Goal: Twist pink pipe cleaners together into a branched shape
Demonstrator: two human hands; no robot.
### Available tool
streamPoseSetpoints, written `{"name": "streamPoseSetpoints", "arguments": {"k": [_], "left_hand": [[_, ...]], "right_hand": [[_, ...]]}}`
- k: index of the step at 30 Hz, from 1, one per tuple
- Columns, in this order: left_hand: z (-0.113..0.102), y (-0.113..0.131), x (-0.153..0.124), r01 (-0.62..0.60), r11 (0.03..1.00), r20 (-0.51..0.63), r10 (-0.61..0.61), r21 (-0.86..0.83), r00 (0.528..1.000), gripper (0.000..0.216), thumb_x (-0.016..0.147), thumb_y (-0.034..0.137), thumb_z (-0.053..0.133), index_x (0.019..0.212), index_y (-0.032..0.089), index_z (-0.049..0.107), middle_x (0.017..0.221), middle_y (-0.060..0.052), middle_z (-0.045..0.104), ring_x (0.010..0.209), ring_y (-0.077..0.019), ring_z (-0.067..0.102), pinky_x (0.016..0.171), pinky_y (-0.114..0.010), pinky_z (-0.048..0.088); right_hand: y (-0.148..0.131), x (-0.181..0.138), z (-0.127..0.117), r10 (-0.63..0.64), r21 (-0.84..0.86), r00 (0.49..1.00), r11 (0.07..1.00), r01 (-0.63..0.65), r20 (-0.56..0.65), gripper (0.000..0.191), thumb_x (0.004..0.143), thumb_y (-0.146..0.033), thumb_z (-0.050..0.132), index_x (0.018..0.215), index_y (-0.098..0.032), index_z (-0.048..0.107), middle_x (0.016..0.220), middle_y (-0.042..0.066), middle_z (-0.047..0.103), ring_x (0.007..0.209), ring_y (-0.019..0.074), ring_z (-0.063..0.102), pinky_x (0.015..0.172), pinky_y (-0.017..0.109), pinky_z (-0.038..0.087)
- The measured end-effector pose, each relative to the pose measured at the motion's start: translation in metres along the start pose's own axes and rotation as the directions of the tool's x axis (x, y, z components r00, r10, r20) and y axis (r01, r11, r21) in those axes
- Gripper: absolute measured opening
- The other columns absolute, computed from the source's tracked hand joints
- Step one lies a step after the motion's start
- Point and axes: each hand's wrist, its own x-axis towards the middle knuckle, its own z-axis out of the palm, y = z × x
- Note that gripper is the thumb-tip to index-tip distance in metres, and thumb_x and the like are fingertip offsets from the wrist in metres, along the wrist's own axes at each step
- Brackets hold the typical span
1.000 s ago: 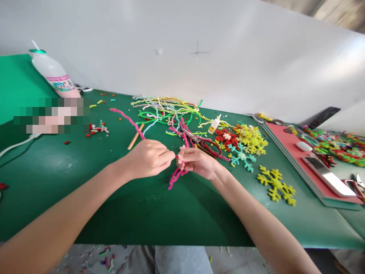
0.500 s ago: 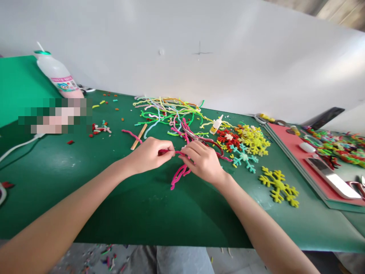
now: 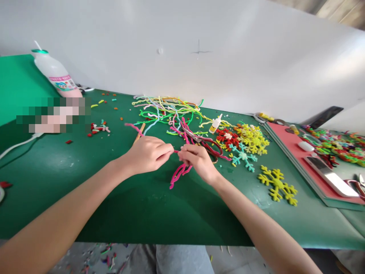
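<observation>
Between my two hands runs a short stretch of pink pipe cleaner. My left hand pinches it, and its free end sticks out to the left past the knuckles. Facing it, my right hand grips the same pipe cleaner with closed fingers. More pink pipe cleaners lie on the table below and behind my right hand. Scissors with dark red handles rest just beyond that hand. A wooden stick is partly hidden behind my left hand.
Loose colourful pipe cleaners lie toward the wall. A glue bottle stands near red, yellow and teal snowflakes; one yellow-green snowflake lies apart. On the left is a drink bottle, on the right a red board.
My right hand has turned, its fingers curling more tightly around the pipe cleaner. My left hand has rolled slightly, and the pipe cleaner's left end has swung up a little.
</observation>
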Motion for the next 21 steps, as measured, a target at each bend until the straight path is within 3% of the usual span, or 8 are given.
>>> {"name": "streamPoseSetpoints", "arguments": {"k": [3,5,7,9,12,15,17,21], "left_hand": [[-0.001,-0.001,0.000,-0.153,0.967,-0.045,0.165,0.203,0.985,0.024,0.088,0.012,0.048,0.069,0.019,0.060,0.054,0.001,0.059,0.050,-0.0138,0.054,0.053,-0.028,0.037],[-0.002,-0.001,0.000,-0.190,0.945,-0.029,0.205,0.266,0.978,0.025,0.088,0.011,0.048,0.068,0.019,0.060,0.054,0.001,0.059,0.049,-0.0138,0.053,0.052,-0.028,0.037],[-0.002,-0.002,0.000,-0.156,0.956,-0.020,0.166,0.248,0.986,0.025,0.089,0.013,0.047,0.069,0.019,0.060,0.054,0.001,0.060,0.050,-0.0133,0.054,0.053,-0.027,0.038],[0.000,-0.003,0.000,-0.081,0.980,-0.020,0.086,0.180,0.996,0.023,0.089,0.014,0.047,0.072,0.020,0.061,0.054,0.002,0.060,0.051,-0.0129,0.056,0.054,-0.026,0.040],[0.002,-0.004,-0.002,-0.006,0.996,-0.016,0.007,0.085,1.000,0.021,0.089,0.015,0.048,0.075,0.020,0.063,0.056,0.002,0.061,0.053,-0.0129,0.058,0.056,-0.024,0.042],[0.003,-0.003,-0.002,-0.012,0.998,0.018,0.011,0.056,1.000,0.021,0.089,0.016,0.049,0.075,0.019,0.064,0.058,0.001,0.063,0.054,-0.0135,0.059,0.057,-0.025,0.043],[0.003,-0.001,-0.001,-0.050,0.996,0.045,0.046,0.070,0.998,0.022,0.090,0.016,0.048,0.075,0.019,0.063,0.059,0.000,0.064,0.055,-0.0139,0.060,0.057,-0.026,0.043],[0.004,0.002,-0.001,-0.142,0.983,0.048,0.138,0.115,0.989,0.024,0.092,0.016,0.046,0.076,0.018,0.063,0.060,-0.001,0.065,0.054,-0.0147,0.060,0.057,-0.027,0.043]], "right_hand": [[-0.001,0.004,0.006,0.308,0.506,0.925,0.775,-0.378,0.220,0.023,0.076,-0.031,0.055,0.058,-0.019,0.046,0.048,-0.005,0.035,0.044,0.0090,0.034,0.042,0.025,0.018],[0.000,0.005,0.005,0.355,0.610,0.885,0.641,-0.466,0.302,0.024,0.073,-0.030,0.057,0.057,-0.018,0.045,0.047,-0.006,0.033,0.042,0.0075,0.031,0.040,0.024,0.016],[0.000,0.006,0.002,0.352,0.595,0.891,0.664,-0.454,0.287,0.023,0.074,-0.032,0.061,0.061,-0.018,0.048,0.049,-0.006,0.037,0.044,0.0076,0.036,0.041,0.023,0.018],[-0.001,0.004,-0.003,0.291,0.434,0.935,0.829,-0.351,0.201,0.024,0.078,-0.037,0.062,0.067,-0.017,0.052,0.053,-0.004,0.045,0.048,0.0091,0.043,0.043,0.022,0.023],[-0.003,0.000,-0.007,0.007,-0.072,0.999,0.997,-0.005,0.032,0.022,0.085,-0.037,0.059,0.076,-0.017,0.060,0.065,0.001,0.058,0.058,0.0115,0.050,0.052,0.024,0.034],[-0.003,-0.005,-0.007,-0.331,-0.524,0.944,0.800,0.291,0.019,0.013,0.089,-0.026,0.053,0.085,-0.017,0.062,0.082,0.005,0.064,0.074,0.0149,0.055,0.064,0.027,0.040],[-0.001,-0.007,-0.005,-0.427,-0.641,0.900,0.668,0.378,0.086,0.015,0.090,-0.020,0.048,0.083,-0.017,0.061,0.084,0.006,0.064,0.078,0.0160,0.056,0.068,0.028,0.040],[0.000,-0.006,-0.004,-0.367,-0.559,0.925,0.749,0.356,0.097,0.014,0.087,-0.014,0.048,0.075,-0.018,0.056,0.073,0.002,0.058,0.066,0.0124,0.050,0.063,0.025,0.038]]}}
